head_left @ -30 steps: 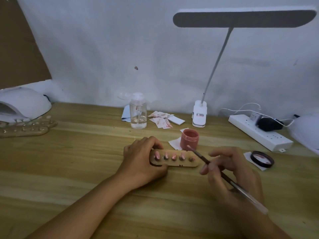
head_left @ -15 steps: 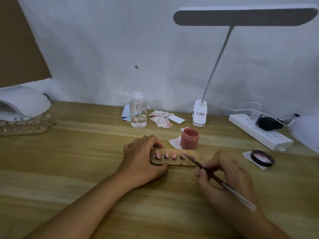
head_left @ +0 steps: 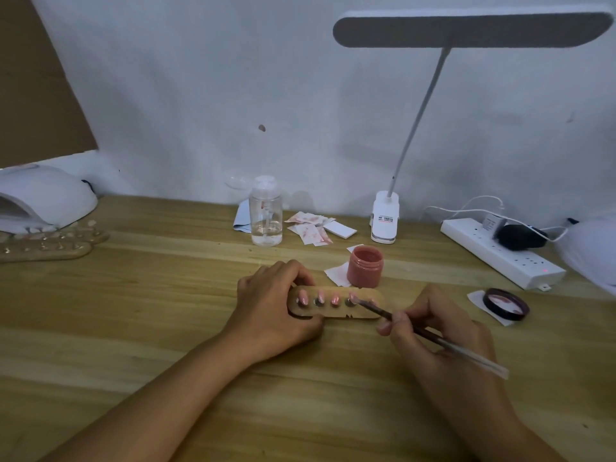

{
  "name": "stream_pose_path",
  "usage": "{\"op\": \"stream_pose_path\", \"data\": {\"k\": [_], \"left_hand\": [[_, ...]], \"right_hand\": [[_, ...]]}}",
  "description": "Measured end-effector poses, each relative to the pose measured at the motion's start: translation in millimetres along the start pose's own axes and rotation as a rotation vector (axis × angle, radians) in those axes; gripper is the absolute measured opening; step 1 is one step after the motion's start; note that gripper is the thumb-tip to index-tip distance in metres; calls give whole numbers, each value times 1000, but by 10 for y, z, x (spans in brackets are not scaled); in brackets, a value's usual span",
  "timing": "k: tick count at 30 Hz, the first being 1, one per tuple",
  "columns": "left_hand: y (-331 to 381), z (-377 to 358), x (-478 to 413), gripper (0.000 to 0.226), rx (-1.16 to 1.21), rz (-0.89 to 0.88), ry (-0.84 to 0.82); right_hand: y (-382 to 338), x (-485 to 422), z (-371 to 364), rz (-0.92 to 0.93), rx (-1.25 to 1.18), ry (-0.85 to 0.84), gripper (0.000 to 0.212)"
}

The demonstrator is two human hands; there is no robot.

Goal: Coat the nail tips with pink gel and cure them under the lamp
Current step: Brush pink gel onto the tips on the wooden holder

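The wooden nail-tip holder (head_left: pixel 336 311) lies flat on the wooden table (head_left: pixel 133 328), just in front of the open pink gel jar (head_left: pixel 365 266), and we count four glossy pink nail tips (head_left: pixel 334 299) standing in a row along it. The bristles of the gel brush (head_left: pixel 416 331) touch the rightmost of these tips; we cannot tell whether another tip sits behind the brush.

The only writing we find is a small sticker on the clip base of the desk lamp (head_left: pixel 385 221), and it is too small to read.

The left hand (head_left: pixel 276 305) grips the holder's left end, fingers curled over the far edge and thumb pressed along the near edge. The right hand (head_left: pixel 433 331) pinches the brush like a pen, fingertips closed on the dark part of the handle while the pale end juts out to the right. The left forearm runs in from the lower left, the right one from the lower right, and the two hands stay apart, with the holder's right half between them.

Further out we see the jar lid (head_left: pixel 506 304) lying on a scrap of white paper to the right, a clear bottle (head_left: pixel 265 215) and pink-stained wipes (head_left: pixel 310 228) near the wall, a white power strip (head_left: pixel 500 253) carrying a black plug, and at far left the white curing lamp (head_left: pixel 43 198) with more wooden holders (head_left: pixel 46 248) in front of it
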State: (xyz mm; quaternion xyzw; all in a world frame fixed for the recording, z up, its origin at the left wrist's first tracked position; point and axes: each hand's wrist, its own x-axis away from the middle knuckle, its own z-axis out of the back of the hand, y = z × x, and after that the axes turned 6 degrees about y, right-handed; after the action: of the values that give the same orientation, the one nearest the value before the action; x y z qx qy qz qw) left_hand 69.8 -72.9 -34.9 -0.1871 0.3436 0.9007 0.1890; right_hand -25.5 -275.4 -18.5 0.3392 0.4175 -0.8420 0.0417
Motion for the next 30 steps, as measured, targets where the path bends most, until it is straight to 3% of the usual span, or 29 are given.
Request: {"op": "stream_pose_path", "data": {"k": [10, 17, 30], "left_hand": [[0, -2, -6, 38, 6, -3, -17], [-8, -1, 1, 38, 2, -9, -10], [2, -8, -3, 39, -15, -11, 3]], "right_hand": [[2, -4, -11, 22, 16, -13, 12], [-31, 22, -22, 138, 85, 25, 13], [-41, 22, -5, 117, 104, 65, 9]]}}
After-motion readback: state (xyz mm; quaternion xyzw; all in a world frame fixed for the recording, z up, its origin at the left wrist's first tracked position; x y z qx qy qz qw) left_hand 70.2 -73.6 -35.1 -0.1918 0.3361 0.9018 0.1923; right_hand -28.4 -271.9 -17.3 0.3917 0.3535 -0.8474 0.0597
